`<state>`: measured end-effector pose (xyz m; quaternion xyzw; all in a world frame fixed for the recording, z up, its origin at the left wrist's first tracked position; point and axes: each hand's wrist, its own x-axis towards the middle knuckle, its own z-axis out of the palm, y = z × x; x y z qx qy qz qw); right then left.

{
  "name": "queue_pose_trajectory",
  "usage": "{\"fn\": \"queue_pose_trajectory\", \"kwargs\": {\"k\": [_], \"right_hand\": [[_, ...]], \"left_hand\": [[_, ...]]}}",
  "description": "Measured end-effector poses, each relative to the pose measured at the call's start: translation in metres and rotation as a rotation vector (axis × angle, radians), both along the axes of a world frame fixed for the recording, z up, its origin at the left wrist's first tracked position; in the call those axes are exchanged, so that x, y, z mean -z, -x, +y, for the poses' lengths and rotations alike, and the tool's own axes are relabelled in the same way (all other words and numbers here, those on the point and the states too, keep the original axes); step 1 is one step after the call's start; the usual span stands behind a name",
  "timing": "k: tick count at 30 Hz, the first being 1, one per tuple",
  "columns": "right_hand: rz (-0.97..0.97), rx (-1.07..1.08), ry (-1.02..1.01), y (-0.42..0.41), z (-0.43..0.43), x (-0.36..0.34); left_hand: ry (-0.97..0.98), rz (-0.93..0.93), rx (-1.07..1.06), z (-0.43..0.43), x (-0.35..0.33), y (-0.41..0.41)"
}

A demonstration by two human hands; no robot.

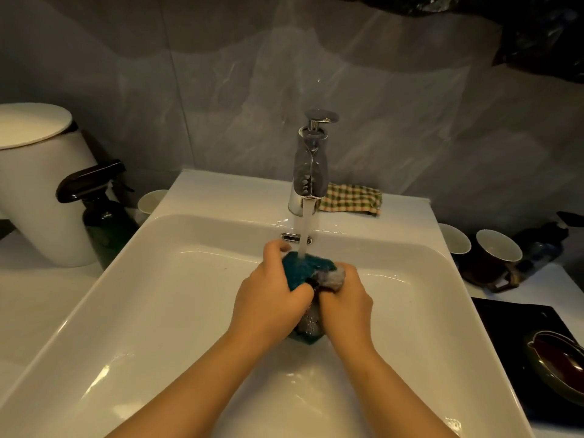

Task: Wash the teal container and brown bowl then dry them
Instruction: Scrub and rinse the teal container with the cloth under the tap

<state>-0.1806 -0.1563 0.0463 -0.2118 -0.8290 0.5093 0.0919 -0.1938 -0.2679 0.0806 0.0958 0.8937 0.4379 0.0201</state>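
Head view: left hand (268,298) wrapped round the teal container (295,271) over the sink (158,279), right hand (344,301) clenching a grey scourer (331,277) against it under the tap stream (303,238), so I'd rotate it to scrub every face; brown bowl (559,365) sits on the desk, right.

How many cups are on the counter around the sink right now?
3. A pale cup left of the sink, by the spray bottle; a white cup just right of the sink; a dark-sided cup beside that. Others may be hidden.
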Motion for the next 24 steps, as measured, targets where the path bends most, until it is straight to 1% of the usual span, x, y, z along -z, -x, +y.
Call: {"fn": "queue_pose_trajectory", "kwargs": {"k": [2, 4, 5, 6, 7, 8, 9, 11, 12, 13, 14, 15, 16, 17, 19, 20, 22, 24], "right_hand": [[-0.099, 0.142, 0.295, 0.005, -0.003, 0.002], [-0.150, 0.196, 0.626, 0.004, -0.007, 0.000], [-0.179, 0.190, 0.734, 0.003, -0.006, -0.001], [-0.200, 0.170, 0.753, 0.003, -0.004, -0.001], [-0.209, 0.142, 0.683, 0.003, 0.000, -0.002], [-0.211, 0.110, 0.529, 0.004, 0.002, -0.003], [-0.193, 0.061, 0.313, 0.005, 0.004, -0.001], [-0.119, -0.011, -0.274, 0.002, 0.007, 0.001], [-0.019, -0.017, -0.544, 0.001, 0.008, -0.001], [0.108, -0.028, -0.708, 0.000, 0.009, -0.002], [0.235, -0.062, -0.744, 0.001, 0.009, -0.003], [0.333, -0.123, -0.694, 0.002, 0.009, -0.004], [0.368, -0.185, -0.648, 0.001, 0.007, -0.006], [0.360, -0.207, -0.616, 0.001, 0.007, -0.006], [0.192, -0.149, -0.455, 0.000, 0.008, -0.008], [0.081, -0.091, -0.323, 0.000, 0.009, -0.010], [-0.116, 0.039, 0.076, 0.000, 0.002, -0.014], [-0.294, 0.107, 0.612, -0.004, -0.013, -0.017]], "left_hand": [[-0.067, 0.045, -0.082, 0.003, 0.001, -0.004], [-0.138, 0.044, -0.137, 0.004, 0.003, -0.006], [-0.166, 0.036, -0.152, 0.004, 0.004, -0.006], [-0.182, 0.027, -0.155, 0.005, 0.005, -0.006], [-0.189, 0.011, -0.148, 0.006, 0.006, -0.006], [-0.195, -0.011, -0.136, 0.007, 0.007, -0.005], [-0.197, -0.040, -0.119, 0.008, 0.007, -0.004], [-0.161, -0.093, -0.078, 0.008, 0.008, 0.000], [-0.132, -0.112, -0.057, 0.008, 0.008, 0.001], [-0.107, -0.124, -0.037, 0.007, 0.008, 0.001], [-0.090, -0.135, -0.017, 0.007, 0.007, 0.001], [-0.082, -0.146, 0.002, 0.007, 0.006, 0.000], [-0.085, -0.155, 0.017, 0.007, 0.005, -0.001], [-0.097, -0.155, 0.021, 0.008, 0.003, -0.002], [-0.139, -0.121, -0.018, 0.008, 0.000, -0.003], [-0.171, -0.089, -0.060, 0.008, -0.001, -0.002], [-0.246, -0.028, -0.156, 0.007, -0.003, -0.002], [-0.281, 0.005, -0.225, 0.006, 0.000, -0.001]]}}
